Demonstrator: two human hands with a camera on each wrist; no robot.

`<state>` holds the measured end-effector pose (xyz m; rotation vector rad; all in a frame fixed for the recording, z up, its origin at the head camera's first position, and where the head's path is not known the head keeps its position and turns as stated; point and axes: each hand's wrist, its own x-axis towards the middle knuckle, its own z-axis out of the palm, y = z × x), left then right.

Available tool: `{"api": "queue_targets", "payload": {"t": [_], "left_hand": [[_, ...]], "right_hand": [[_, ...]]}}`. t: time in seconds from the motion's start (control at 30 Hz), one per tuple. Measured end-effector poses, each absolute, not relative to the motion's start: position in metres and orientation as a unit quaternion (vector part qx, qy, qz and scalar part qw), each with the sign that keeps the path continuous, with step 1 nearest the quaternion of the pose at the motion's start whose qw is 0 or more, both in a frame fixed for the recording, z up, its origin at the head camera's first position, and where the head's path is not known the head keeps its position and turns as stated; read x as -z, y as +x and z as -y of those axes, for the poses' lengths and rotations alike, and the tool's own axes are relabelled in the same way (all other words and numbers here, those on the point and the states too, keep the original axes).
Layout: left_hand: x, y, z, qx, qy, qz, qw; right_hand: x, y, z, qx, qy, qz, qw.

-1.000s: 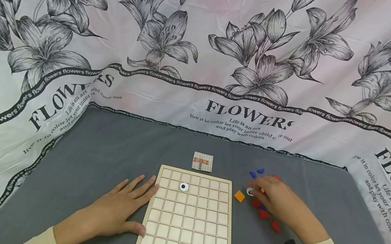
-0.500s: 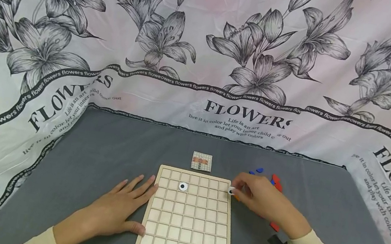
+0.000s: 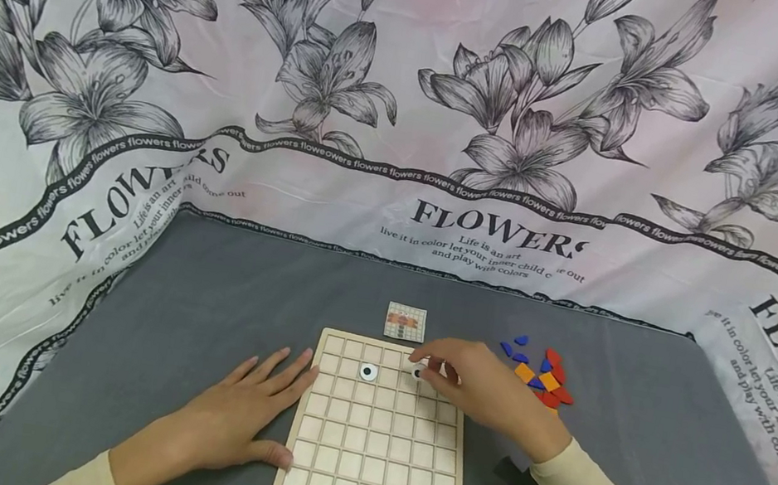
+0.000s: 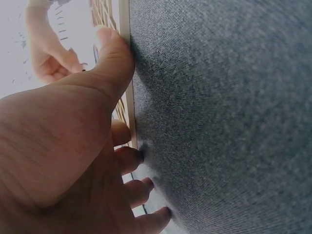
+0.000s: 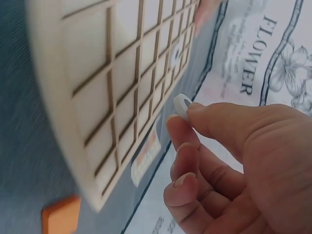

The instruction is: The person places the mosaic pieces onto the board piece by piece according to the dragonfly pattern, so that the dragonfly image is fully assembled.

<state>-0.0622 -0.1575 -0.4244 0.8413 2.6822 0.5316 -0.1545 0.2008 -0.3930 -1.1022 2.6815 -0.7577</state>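
A pale wooden grid board (image 3: 376, 442) lies on the grey cloth. One round white eye piece (image 3: 368, 372) with a black pupil sits in its second row. My right hand (image 3: 476, 385) pinches another white eye piece (image 5: 182, 106) between thumb and index finger, over the upper right part of the board. In the right wrist view that disc is tilted and held above the grid. My left hand (image 3: 234, 421) lies with fingers spread along the board's left side, its thumb (image 4: 114, 53) and fingertips touching the edge.
Behind the board lies a small picture card (image 3: 405, 322) with a grid pattern. To the right are several loose blue pieces (image 3: 521, 340), red pieces (image 3: 555, 364) and orange squares (image 3: 524, 372). A flower-printed sheet (image 3: 496, 233) borders the grey cloth at the back.
My right hand has picked up the second eye piece from beside the loose pieces and carried it left over the board. The left hand stays in place.
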Motion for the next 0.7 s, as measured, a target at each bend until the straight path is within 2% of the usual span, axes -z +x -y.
{"api": "queue_targets", "payload": {"t": [0.17, 0.7], "left_hand": [[0.424, -0.062, 0.157, -0.186, 0.291, -0.928, 0.138], [0.426, -0.063, 0.157, -0.183, 0.282, -0.931, 0.143]], "right_hand": [[0.397, -0.155, -0.184, 0.252, -0.369, -0.889, 0.102], [0.406, -0.157, -0.162, 0.24, -0.376, -0.888, 0.107]]}}
